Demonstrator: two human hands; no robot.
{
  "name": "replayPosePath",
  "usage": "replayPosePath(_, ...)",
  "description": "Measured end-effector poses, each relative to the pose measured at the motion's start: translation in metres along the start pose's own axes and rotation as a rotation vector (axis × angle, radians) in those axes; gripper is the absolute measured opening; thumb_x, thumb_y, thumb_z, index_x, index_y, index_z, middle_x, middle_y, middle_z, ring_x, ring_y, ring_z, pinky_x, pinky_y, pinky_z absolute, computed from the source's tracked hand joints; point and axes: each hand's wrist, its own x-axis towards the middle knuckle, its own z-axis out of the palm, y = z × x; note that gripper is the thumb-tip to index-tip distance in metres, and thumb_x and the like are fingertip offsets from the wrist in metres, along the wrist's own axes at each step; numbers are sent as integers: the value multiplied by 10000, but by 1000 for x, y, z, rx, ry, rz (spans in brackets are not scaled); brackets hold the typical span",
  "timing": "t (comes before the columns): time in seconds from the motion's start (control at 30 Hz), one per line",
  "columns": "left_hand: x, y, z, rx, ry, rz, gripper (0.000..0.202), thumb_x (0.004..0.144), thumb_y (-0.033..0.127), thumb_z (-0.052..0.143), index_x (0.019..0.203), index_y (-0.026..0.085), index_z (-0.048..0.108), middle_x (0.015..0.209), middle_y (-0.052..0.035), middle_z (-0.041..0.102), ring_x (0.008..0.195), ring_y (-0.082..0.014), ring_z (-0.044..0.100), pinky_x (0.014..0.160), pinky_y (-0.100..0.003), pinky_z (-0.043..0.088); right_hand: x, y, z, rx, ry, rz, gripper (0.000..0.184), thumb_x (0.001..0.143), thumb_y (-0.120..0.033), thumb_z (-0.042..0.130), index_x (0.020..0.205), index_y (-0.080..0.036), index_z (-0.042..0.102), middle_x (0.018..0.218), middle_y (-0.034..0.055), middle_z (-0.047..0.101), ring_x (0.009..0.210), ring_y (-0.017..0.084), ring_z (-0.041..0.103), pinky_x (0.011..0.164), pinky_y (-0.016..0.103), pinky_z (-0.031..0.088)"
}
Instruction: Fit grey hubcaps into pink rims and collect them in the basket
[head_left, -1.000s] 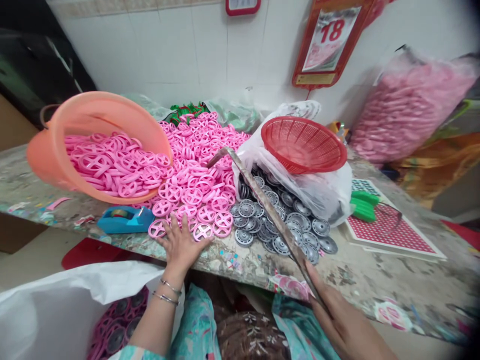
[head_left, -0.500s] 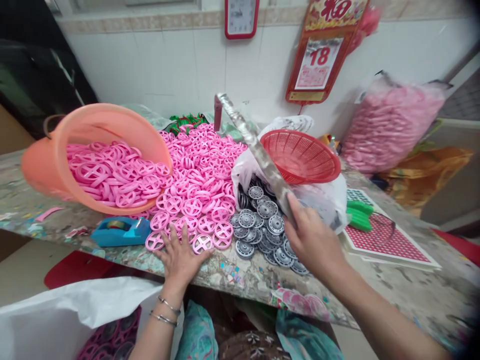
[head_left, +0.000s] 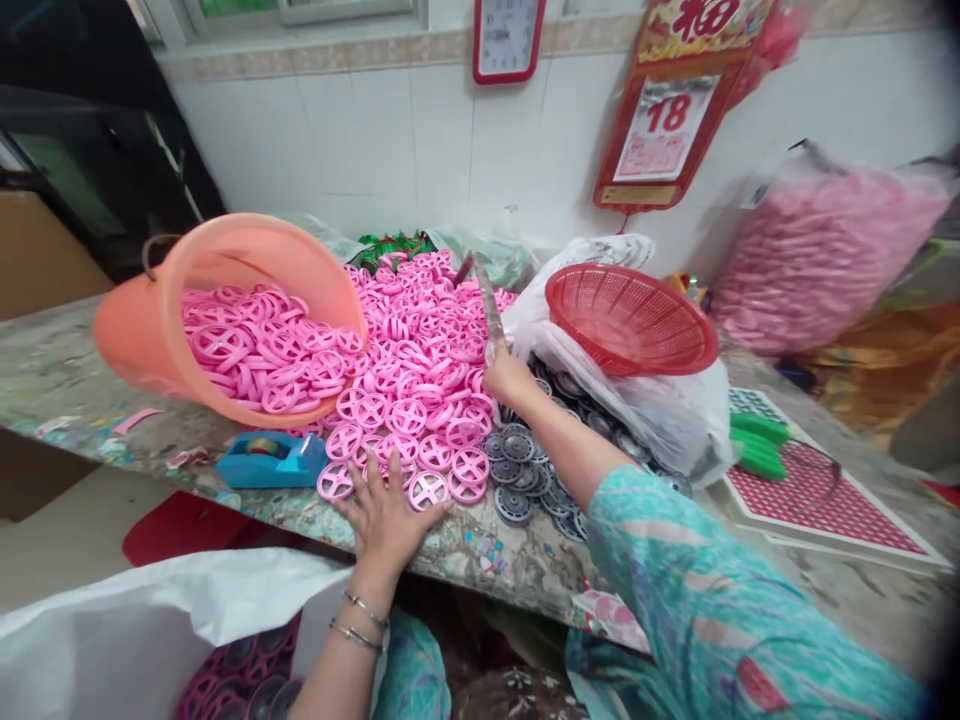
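My left hand (head_left: 394, 515) is spread flat at the table's front edge, its fingertips on the nearest pink plastic wheel rims (head_left: 409, 415). Farther back, my right hand (head_left: 506, 375) is closed round a long flat bar (head_left: 489, 300) wrapped in silvery tape, with a short crosspiece at its far end. That end lies among the pink rims at the back of the heap. Under my right forearm spill grey plastic discs (head_left: 516, 470) from a white plastic bag (head_left: 652, 400). The forearm hides part of them.
An orange bucket (head_left: 135, 325) lies tipped on its side, full of pink rims. Nearby sit a blue tape dispenser (head_left: 259, 470), a red basket (head_left: 630, 320), a green clip-like object (head_left: 757, 445) and patterned sheets (head_left: 832, 500). A white sack (head_left: 187, 600) stands below the table's edge.
My right hand has reached forward and left with the bar, lowering its far end into the back of the pink heap. My left hand stays spread at the edge. The view has shifted slightly.
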Motion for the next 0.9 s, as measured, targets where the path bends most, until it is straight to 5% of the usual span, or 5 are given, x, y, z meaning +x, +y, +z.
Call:
replayPosePath(0.17, 0, -2, 1, -10, 15, 19, 1066, 645, 779, 484, 1480, 203, 155, 1561, -185, 18, 1392, -421, -124, 993, -730, -5, -37, 36, 13, 16, -13, 34, 705, 887, -310, 357, 1495, -166, 31, 1184, 200, 601, 1023, 309, 618, 803, 380, 454)
replayPosePath(0.47, -1, -1, -2, -20, 32, 27, 1089, 644, 788, 469, 1480, 174, 138, 1549, -225, 27, 1393, -429, -102, 991, -730, -21, -147, 90, 31, 70, -59, -51, 687, 871, -255, 343, 1499, -159, 81, 1023, 156, 685, 893, 285, 655, 717, 326, 440)
replayPosePath(0.9, -6, 0, -6, -79, 142, 68, 1116, 623, 738, 575, 1482, 188, 123, 1551, -212, -19, 1384, -431, -146, 996, -732, 53, -255, 149, 71, 261, -21, -93, 657, 906, -280, 306, 1501, -182, 44, 1233, 132, 596, 1059, 258, 607, 827, 373, 488)
